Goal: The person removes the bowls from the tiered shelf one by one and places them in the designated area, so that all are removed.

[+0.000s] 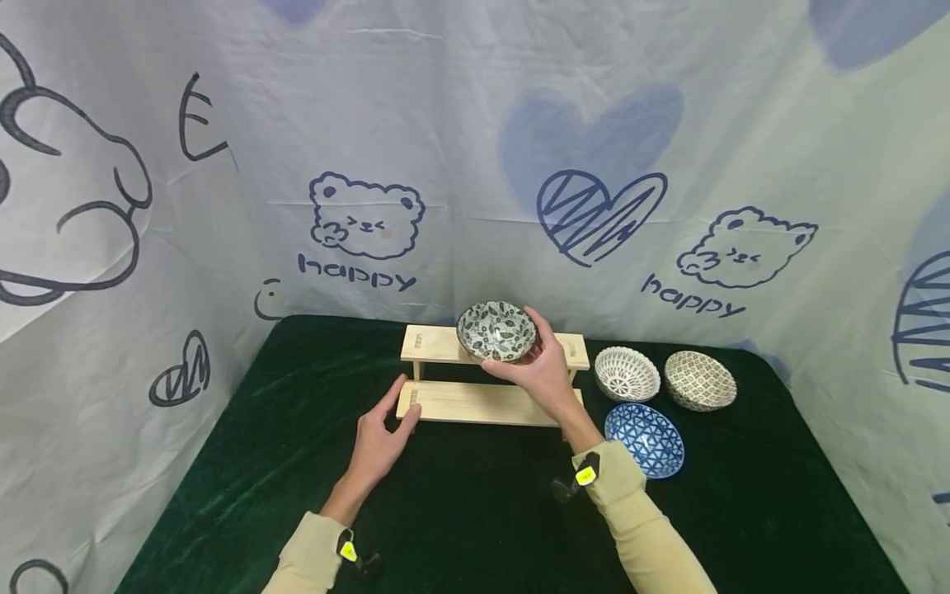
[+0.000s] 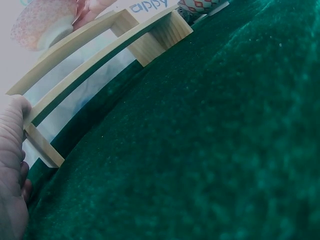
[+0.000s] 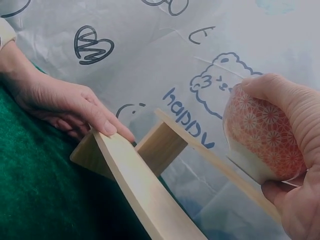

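In the head view, my right hand holds a small bowl by its right side, over the upper tier of a two-tier wooden rack. Black-and-white leaves pattern the bowl's inside; the right wrist view shows its reddish outer wall and white foot. The thumb is at the near side, fingers toward the far rim. Whether the foot touches the upper board I cannot tell. My left hand grips the left end of the lower board, with thumb in front and fingers round the end, as the right wrist view also shows.
Right of the rack, three bowls stand on the dark green cloth: a white one, a beige patterned one and a blue-and-white one nearer my right forearm. A printed white curtain hangs behind the table.
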A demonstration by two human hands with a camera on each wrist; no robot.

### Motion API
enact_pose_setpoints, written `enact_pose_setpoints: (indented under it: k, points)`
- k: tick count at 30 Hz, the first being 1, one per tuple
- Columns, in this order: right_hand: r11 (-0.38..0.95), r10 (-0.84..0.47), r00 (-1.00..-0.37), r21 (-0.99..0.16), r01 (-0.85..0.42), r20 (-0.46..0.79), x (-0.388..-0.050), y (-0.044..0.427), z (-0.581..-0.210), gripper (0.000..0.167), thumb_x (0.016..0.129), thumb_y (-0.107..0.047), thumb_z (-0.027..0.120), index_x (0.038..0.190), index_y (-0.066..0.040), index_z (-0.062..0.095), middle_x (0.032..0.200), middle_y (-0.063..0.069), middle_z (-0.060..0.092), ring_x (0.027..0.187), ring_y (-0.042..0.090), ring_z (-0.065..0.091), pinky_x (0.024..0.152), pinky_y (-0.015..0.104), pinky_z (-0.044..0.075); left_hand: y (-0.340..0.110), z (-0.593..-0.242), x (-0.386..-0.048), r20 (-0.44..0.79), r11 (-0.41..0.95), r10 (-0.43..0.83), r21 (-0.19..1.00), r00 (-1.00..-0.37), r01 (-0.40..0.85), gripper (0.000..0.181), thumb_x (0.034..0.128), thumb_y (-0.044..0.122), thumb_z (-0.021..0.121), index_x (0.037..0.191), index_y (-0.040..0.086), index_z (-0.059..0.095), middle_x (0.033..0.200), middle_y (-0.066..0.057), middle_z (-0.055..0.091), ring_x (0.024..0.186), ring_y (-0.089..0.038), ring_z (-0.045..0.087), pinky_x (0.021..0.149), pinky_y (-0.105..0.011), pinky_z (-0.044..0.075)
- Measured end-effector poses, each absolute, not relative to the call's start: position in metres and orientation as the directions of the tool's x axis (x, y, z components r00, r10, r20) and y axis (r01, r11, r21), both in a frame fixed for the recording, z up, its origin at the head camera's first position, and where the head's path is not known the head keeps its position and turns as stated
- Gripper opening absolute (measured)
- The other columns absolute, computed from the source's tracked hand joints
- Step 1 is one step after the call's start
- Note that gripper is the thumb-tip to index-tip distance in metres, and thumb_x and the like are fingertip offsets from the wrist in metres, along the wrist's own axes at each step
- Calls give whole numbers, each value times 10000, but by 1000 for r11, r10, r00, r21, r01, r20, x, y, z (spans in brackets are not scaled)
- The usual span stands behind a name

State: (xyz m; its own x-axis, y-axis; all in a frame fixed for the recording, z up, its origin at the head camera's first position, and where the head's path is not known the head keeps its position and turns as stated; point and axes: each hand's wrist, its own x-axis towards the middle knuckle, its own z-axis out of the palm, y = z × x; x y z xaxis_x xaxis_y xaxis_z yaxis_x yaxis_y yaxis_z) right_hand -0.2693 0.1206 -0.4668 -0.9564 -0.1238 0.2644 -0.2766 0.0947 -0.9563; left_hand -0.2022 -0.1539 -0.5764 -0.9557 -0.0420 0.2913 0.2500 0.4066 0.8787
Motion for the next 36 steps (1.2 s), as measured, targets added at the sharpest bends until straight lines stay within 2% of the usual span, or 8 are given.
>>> enact_pose_setpoints:
  k: [6, 13, 17, 25, 28, 32, 35, 36]
  points:
    - [117, -113, -958, -954, -276, 263, -264, 128, -466, 1067, 744, -93, 939, 1619, -88, 329, 1546, 148, 447, 1385, 295, 508, 1116, 403, 483, -153, -575, -202, 283, 413, -48, 879, -958, 239, 651, 1033, 335, 678, 1588, 86, 445, 1598, -87, 482, 1471, -278, 454, 1211, -533, 356]
    - [85, -104, -957, -956, -279, 270, -257, 137, -466, 1070, 749, -35, 921, 1626, -95, 311, 1562, 162, 436, 1396, 324, 495, 1146, 457, 454, -153, -576, -202, 290, 419, -46, 874, -956, 245, 657, 1031, 329, 681, 1589, 79, 442, 1598, -90, 483, 1470, -289, 456, 1208, -544, 355]
    - [72, -90, -957, -956, -283, 276, -254, 143, -466, 1058, 748, -10, 912, 1621, -99, 321, 1560, 161, 435, 1397, 322, 493, 1161, 429, 442, -153, -576, -202, 297, 419, -44, 872, -954, 252, 658, 1030, 329, 683, 1588, 76, 442, 1597, -94, 484, 1469, -296, 457, 1205, -552, 356]
    - [41, -68, -951, -952, -303, 300, -248, 154, -468, 1048, 746, 21, 896, 1615, -86, 321, 1547, 173, 441, 1381, 339, 506, 1050, 205, 493, -153, -575, -202, 295, 416, -44, 874, -954, 251, 655, 1031, 341, 680, 1583, 75, 449, 1598, -91, 482, 1473, -298, 453, 1207, -554, 355]
    - [15, -57, -953, -955, -298, 296, -246, 157, -469, 1053, 735, 49, 890, 1610, -82, 321, 1541, 177, 446, 1379, 341, 503, 1057, 217, 488, -154, -576, -202, 294, 422, -47, 872, -955, 248, 658, 1030, 338, 681, 1585, 73, 446, 1599, -92, 481, 1473, -301, 453, 1205, -556, 356]
    - [20, -34, -957, -957, -288, 287, -243, 161, -470, 1065, 727, 69, 891, 1610, -55, 309, 1545, 172, 446, 1388, 329, 492, 1119, 300, 464, -154, -576, -202, 294, 423, -48, 872, -955, 248, 660, 1030, 336, 680, 1587, 72, 442, 1602, -92, 477, 1476, -304, 449, 1207, -560, 351]
    - [32, -14, -960, -959, -281, 281, -241, 164, -471, 1071, 727, 73, 892, 1611, -33, 297, 1552, 174, 440, 1402, 337, 479, 1137, 300, 449, -153, -575, -202, 293, 420, -46, 873, -955, 248, 659, 1032, 341, 678, 1588, 80, 442, 1605, -91, 474, 1481, -305, 442, 1213, -563, 340]
    - [39, -7, -960, -960, -279, 279, -241, 165, -472, 1073, 728, 72, 893, 1612, -27, 293, 1554, 175, 438, 1405, 340, 476, 1123, 265, 452, -153, -575, -202, 292, 419, -45, 873, -955, 247, 658, 1033, 345, 676, 1590, 84, 441, 1606, -90, 473, 1482, -303, 440, 1215, -561, 338]
